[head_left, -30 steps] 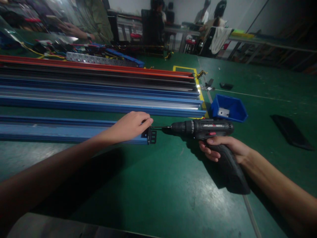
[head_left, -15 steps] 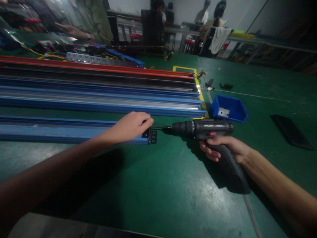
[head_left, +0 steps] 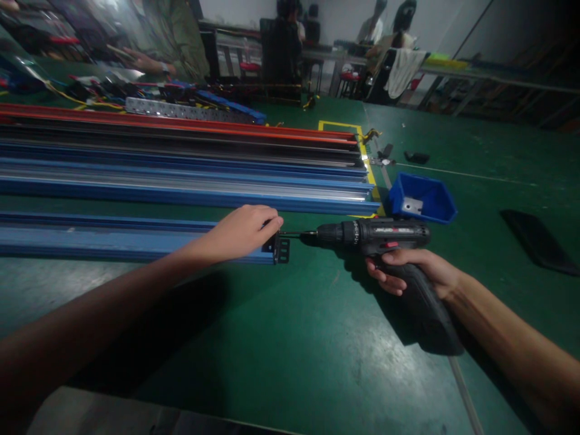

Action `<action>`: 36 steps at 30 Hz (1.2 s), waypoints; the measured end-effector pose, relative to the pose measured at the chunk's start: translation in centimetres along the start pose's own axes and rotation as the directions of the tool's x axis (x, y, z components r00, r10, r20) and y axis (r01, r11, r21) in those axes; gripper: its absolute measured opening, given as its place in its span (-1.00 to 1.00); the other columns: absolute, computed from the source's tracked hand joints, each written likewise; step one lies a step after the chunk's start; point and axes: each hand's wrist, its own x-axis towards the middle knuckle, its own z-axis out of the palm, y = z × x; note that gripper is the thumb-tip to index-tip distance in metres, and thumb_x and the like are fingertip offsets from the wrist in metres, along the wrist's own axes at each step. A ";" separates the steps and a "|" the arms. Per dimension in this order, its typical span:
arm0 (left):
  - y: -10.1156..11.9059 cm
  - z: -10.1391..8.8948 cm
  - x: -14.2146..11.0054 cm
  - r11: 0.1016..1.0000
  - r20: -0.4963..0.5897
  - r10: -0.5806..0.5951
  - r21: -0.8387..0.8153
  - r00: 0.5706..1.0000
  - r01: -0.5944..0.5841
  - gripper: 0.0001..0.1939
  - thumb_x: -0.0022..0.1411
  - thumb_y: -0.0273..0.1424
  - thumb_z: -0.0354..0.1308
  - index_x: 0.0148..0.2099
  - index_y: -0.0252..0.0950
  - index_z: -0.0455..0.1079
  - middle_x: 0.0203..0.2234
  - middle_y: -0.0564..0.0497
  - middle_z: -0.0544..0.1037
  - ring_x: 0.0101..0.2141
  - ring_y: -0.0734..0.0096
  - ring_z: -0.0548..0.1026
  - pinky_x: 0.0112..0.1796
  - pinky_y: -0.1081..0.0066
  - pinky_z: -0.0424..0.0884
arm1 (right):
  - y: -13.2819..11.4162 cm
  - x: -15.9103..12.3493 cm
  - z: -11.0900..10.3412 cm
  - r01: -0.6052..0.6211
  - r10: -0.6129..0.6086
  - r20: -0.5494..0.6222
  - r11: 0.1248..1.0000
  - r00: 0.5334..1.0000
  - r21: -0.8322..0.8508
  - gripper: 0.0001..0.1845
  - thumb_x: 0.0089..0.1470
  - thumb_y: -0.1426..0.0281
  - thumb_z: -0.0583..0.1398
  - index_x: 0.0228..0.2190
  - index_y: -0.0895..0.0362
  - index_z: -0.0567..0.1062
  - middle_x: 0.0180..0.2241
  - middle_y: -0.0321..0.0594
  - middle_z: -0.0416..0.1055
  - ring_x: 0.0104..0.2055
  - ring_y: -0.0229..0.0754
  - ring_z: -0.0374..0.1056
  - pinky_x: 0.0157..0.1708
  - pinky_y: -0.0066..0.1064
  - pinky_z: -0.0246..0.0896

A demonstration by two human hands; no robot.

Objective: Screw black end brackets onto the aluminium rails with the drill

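My right hand (head_left: 408,272) is wrapped round the grip of a black cordless drill (head_left: 376,234), which lies level and points left. The drill's long thin bit (head_left: 296,233) reaches to a black slotted bracket (head_left: 283,251) at the right end of a blue metal rail (head_left: 136,240). My left hand (head_left: 247,228) is closed over that end of the rail, thumb and fingers pressed at the bracket. Its palm hides part of the rail, and the exact spot where the bit tip meets the bracket is covered by the fingertips.
Behind lie parallel blue, black and orange rails (head_left: 190,187). A blue bin (head_left: 441,202) with a pale metal piece stands beyond the drill. A dark flat object (head_left: 539,241) lies at right. Wires and a perforated metal strip (head_left: 181,110) are at back left, near a person in a green sleeve.
The whole view has shifted slightly, so everything sits a little further right. Both hands, the drill and the rail keep the same places relative to each other.
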 end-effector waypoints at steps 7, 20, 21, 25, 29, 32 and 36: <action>-0.1 0.1 0.0 1.000 0.005 0.007 0.015 1.000 -0.007 -0.57 0.48 -0.22 -0.14 -0.30 -0.30 0.44 -0.34 -0.05 0.57 -0.32 0.31 0.47 -0.27 0.35 0.27 | 0.0 0.1 -0.5 -0.005 0.005 0.025 1.000 1.000 0.011 -0.77 0.19 0.40 0.27 -0.20 0.35 0.58 -0.37 -0.12 0.48 -0.55 -0.40 0.33 -0.47 -0.52 0.39; -0.1 0.1 -0.1 0.999 0.011 0.030 0.022 0.999 -0.030 -0.56 0.49 -0.23 -0.18 -0.27 -0.31 0.44 -0.33 -0.06 0.57 -0.30 0.30 0.47 -0.26 0.34 0.27 | 0.1 0.0 -0.4 -0.009 0.008 -0.029 1.000 1.000 -0.011 -0.76 0.16 0.37 0.29 -0.25 0.35 0.60 -0.40 -0.11 0.47 -0.58 -0.40 0.27 -0.52 -0.54 0.33; -0.2 0.1 -0.1 0.999 0.011 0.033 0.021 0.999 -0.033 -0.56 0.50 -0.24 -0.18 -0.26 -0.31 0.44 -0.32 -0.06 0.57 -0.30 0.30 0.47 -0.25 0.34 0.27 | 0.1 0.0 -0.4 -0.012 0.012 -0.036 1.000 0.999 -0.012 -0.76 0.16 0.37 0.29 -0.26 0.35 0.60 -0.40 -0.11 0.47 -0.59 -0.40 0.27 -0.52 -0.54 0.33; -0.2 0.2 0.0 0.998 0.005 0.044 0.034 0.999 -0.044 -0.56 0.50 -0.24 -0.17 -0.25 -0.31 0.45 -0.31 -0.07 0.58 -0.28 0.29 0.49 -0.23 0.34 0.29 | 0.1 0.0 -0.3 -0.016 0.016 -0.040 1.000 0.999 -0.015 -0.77 0.14 0.38 0.30 -0.28 0.35 0.60 -0.43 -0.13 0.45 -0.60 -0.41 0.24 -0.53 -0.54 0.32; -0.2 0.2 0.0 0.998 0.011 0.038 0.039 0.999 -0.039 -0.56 0.50 -0.25 -0.17 -0.25 -0.31 0.46 -0.30 -0.07 0.59 -0.28 0.28 0.49 -0.24 0.34 0.28 | 0.1 0.1 -0.1 -0.003 0.003 -0.034 1.000 0.999 -0.011 -0.78 0.13 0.39 0.30 -0.30 0.35 0.61 -0.45 -0.16 0.43 -0.61 -0.42 0.22 -0.54 -0.55 0.33; -0.3 0.3 0.1 0.999 0.015 0.038 0.038 0.999 -0.038 -0.56 0.50 -0.24 -0.18 -0.26 -0.30 0.45 -0.32 -0.06 0.57 -0.28 0.28 0.48 -0.24 0.33 0.27 | 0.2 0.2 -0.1 -0.005 0.004 -0.034 1.000 0.999 -0.010 -0.78 0.13 0.38 0.30 -0.32 0.34 0.60 -0.47 -0.18 0.41 -0.62 -0.42 0.20 -0.55 -0.54 0.32; -0.4 0.3 0.2 0.999 0.032 0.027 0.041 0.999 -0.028 -0.56 0.50 -0.22 -0.18 -0.27 -0.30 0.42 -0.33 -0.05 0.55 -0.30 0.29 0.46 -0.25 0.32 0.24 | 0.3 0.1 -0.2 0.009 -0.010 -0.037 1.000 0.999 -0.026 -0.79 0.14 0.38 0.29 -0.33 0.33 0.59 -0.47 -0.18 0.41 -0.61 -0.42 0.20 -0.56 -0.55 0.30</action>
